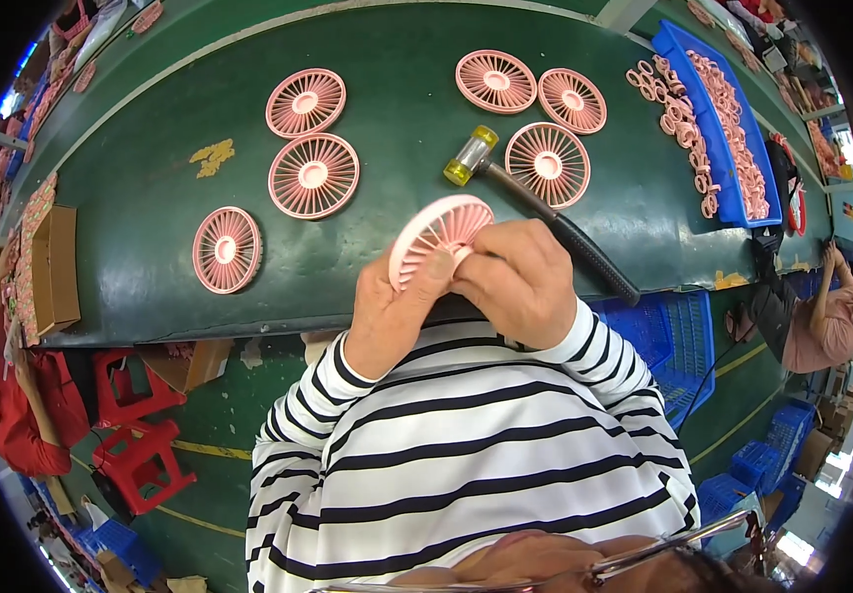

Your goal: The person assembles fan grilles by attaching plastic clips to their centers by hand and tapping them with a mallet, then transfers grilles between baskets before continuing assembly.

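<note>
In front of my chest I hold a round pink fan grille, tilted on edge, with thin spokes running to a hub. My left hand is closed on its lower left rim, thumb across the spokes. The fingers of my right hand are bent and pressed together at the hub; whether a small part is between them is hidden. Just beyond my right hand lies a mallet with yellow faces and a black grip. Near its head lies another pink grille.
More pink grilles lie on the green table, such as one grille left of the mallet. A blue tray of small pink rings stands far right, with loose rings beside it. A cardboard box sits at the left end.
</note>
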### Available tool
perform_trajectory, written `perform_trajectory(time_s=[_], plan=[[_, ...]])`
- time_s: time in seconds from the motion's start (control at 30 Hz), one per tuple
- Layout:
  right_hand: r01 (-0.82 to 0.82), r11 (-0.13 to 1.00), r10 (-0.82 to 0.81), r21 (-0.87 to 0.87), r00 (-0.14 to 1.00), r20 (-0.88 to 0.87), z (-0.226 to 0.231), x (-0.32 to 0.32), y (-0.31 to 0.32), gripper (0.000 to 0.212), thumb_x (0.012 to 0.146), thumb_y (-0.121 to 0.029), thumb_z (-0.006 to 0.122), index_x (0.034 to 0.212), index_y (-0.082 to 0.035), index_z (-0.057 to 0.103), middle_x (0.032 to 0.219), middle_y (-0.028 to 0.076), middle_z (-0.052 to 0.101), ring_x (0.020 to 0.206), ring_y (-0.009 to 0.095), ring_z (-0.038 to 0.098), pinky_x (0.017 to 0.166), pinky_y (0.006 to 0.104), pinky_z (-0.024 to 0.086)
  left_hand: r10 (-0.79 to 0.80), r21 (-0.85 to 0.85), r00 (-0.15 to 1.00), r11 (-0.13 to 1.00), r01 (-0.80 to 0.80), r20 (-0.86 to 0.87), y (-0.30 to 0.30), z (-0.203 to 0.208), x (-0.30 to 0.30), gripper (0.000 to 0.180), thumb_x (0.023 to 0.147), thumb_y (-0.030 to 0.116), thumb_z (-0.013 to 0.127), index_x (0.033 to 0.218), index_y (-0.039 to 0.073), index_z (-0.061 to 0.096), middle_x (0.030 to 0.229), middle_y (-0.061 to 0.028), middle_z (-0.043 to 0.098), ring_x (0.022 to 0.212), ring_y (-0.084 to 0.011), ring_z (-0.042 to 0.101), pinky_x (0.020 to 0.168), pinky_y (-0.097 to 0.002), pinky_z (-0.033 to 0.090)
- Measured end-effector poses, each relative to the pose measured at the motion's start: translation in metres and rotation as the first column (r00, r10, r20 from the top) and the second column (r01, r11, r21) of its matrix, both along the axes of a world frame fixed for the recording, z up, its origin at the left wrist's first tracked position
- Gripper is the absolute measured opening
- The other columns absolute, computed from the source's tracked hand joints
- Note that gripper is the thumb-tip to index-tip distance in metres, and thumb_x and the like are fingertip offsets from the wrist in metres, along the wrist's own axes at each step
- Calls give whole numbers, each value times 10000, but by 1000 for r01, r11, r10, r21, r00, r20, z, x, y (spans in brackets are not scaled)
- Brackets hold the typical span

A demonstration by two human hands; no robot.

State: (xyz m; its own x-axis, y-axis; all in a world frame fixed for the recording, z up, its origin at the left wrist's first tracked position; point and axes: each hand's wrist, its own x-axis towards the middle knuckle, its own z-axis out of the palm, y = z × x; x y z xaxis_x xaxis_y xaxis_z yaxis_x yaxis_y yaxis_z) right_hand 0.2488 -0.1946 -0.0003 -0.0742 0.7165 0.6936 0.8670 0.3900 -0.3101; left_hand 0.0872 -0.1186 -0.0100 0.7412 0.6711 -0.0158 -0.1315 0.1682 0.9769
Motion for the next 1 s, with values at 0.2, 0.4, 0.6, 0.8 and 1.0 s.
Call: perform_trajectory(time_s=[0.2,0.4,0.6,0.8,1.0], plan=[[29,999,-32,-30,996,-83,0,1,-6,319,646,-99,803,916,-65,637,909,77,600,740,233,580,636,339,476,138,-56,990,989,-136,30,4,-8,0,437,1044,329,376,1167,-52,550,1018,-80,637,886,-114,581,808,-272,477],[72,997,-75,-37,992,-99,9,-4,-5,299,688,-53,778,975,-53,696,949,97,591,773,248,562,679,357,451,242,-46,970,970,-241,23,-1,-7,8,323,1011,235,495,1184,-35,459,1052,-96,618,922,-116,607,801,-263,502],[78,997,-80,-29,993,-90,8,-5,-8,288,656,-26,803,930,-40,717,837,47,623,706,210,589,605,306,459,229,-34,971,973,-227,77,-3,-8,8,323,1035,240,431,1214,-29,444,1078,-84,574,940,-97,544,850,-250,465],[75,997,-75,-22,997,-9,6,-3,-4,236,662,-65,746,889,-53,681,863,43,621,712,190,613,601,295,486,222,198,975,956,-217,-6,-2,-9,6,328,1034,234,426,1226,-32,441,1042,-100,595,934,-123,558,841,-266,464],[85,978,-61,-189,990,127,10,-7,-3,285,713,-64,661,996,-27,650,901,46,616,792,212,605,646,312,511,238,249,971,942,-227,-16,-3,-11,5,340,1032,246,428,1231,-29,435,1017,-133,624,905,-157,601,810,-296,487]])
